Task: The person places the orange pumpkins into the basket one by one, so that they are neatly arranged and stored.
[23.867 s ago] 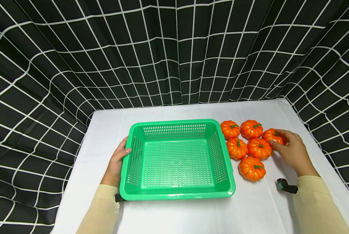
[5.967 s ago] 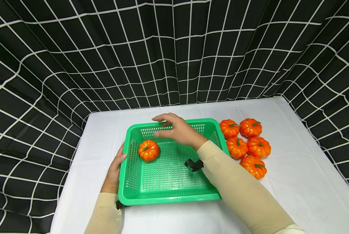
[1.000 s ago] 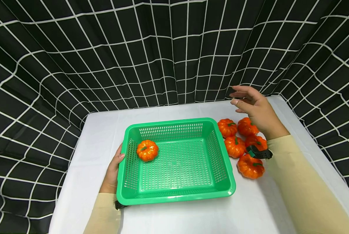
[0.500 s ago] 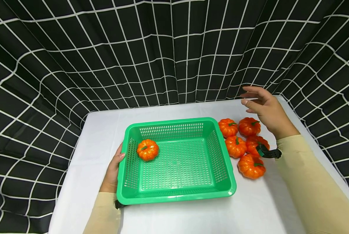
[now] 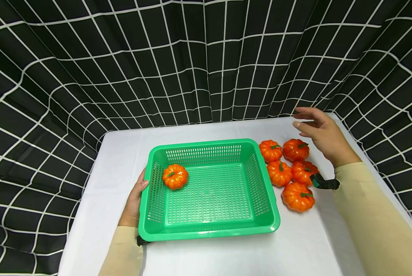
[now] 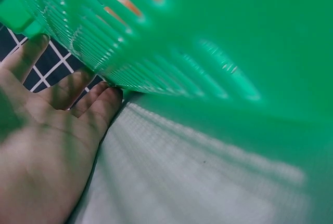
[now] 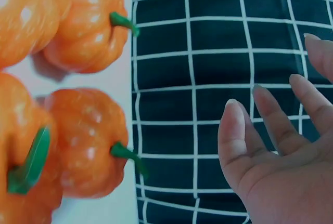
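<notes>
A green plastic basket [image 5: 209,232] with slotted walls stands on the table. My left hand [image 5: 133,199] rests against its left side, thumb tip at the rim; in the left wrist view its fingers [image 6: 99,107] lie loosely extended along the outer wall. One small orange pumpkin [image 5: 175,177] with a green stem sits inside, near the left wall. My right hand [image 5: 325,132] is raised at the back right, fingers apart and slightly bent, holding nothing. Nearest to it is a pumpkin [image 5: 296,150], the back right one of several pumpkins grouped beside the basket's right wall.
Three more pumpkins of the group, one at the back [image 5: 270,151], one in the middle [image 5: 279,173] and one at the front [image 5: 298,196], stand close together. A white cloth covers the table [image 5: 199,257]. Black curtains [image 5: 223,69] with white grid lines enclose its back and sides.
Since the oldest frame, one pumpkin has gone from the right group into the basket. My right hand has left the basket's inside and, in the last second, drifted right. My left hand stays at the basket.
</notes>
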The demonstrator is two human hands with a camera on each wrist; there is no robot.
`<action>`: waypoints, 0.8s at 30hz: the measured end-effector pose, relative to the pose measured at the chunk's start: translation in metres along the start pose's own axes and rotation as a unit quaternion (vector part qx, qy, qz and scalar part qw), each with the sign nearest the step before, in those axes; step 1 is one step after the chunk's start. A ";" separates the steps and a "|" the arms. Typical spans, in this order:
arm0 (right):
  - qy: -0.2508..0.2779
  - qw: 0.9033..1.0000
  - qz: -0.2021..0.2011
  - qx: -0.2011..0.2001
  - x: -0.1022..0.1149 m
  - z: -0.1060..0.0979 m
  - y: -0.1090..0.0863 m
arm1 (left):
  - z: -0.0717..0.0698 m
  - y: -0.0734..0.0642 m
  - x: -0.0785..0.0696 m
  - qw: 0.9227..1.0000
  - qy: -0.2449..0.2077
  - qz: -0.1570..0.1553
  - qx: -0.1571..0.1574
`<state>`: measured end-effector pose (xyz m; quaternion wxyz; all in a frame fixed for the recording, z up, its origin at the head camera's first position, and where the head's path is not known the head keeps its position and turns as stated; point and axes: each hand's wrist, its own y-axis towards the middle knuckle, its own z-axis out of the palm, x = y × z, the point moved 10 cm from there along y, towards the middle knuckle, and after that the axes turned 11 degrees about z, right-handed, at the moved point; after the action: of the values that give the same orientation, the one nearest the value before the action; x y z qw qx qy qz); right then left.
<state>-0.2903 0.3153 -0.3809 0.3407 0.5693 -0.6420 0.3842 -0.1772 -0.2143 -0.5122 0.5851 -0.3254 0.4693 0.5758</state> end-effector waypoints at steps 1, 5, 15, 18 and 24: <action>-0.002 1.000 0.001 0.000 -0.003 -0.001 0.000 | 0.000 0.000 0.000 1.000 0.000 0.000 0.001; -0.002 1.000 0.006 0.001 -0.012 -0.007 -0.001 | 0.000 0.001 0.000 1.000 0.005 0.001 0.002; -0.012 0.999 0.034 0.008 -0.038 -0.014 0.002 | -0.002 0.002 0.002 1.000 0.009 0.001 -0.002; -0.028 0.998 0.055 0.023 -0.048 -0.011 0.004 | -0.002 0.002 0.002 1.000 0.008 0.001 -0.001; -0.056 0.992 0.099 0.056 -0.068 -0.003 0.008 | -0.002 0.001 0.002 1.000 0.004 0.007 0.002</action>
<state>-0.2903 0.3505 -0.4399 0.2319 0.5420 -0.6906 0.4190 -0.1791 -0.2158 -0.5142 0.5799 -0.3232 0.4753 0.5773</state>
